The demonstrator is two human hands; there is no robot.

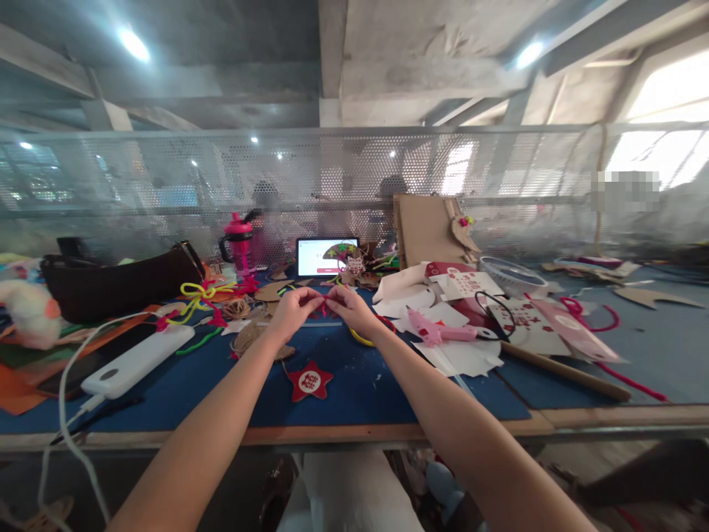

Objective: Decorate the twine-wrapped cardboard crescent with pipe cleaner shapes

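Above the middle of the blue mat, my left hand [298, 310] and my right hand [352, 309] meet fingertip to fingertip. Both pinch a short pink pipe cleaner [324, 304], most of it hidden by the fingers. Nearer to me lies a red star [310, 382] with a pale round centre and red lettering. A brown cardboard piece [255, 341] with twine rests beside my left wrist. Part of a yellow pipe cleaner [361, 338] shows next to my right wrist.
A lit tablet [310, 258] and a pink bottle [242, 247] stand at the back. On the left are a white power bank [138, 360] with a cable and a dark pouch [119, 283]. On the right lie a pink glue gun [443, 327], paper cutouts and a wooden stick [565, 372].
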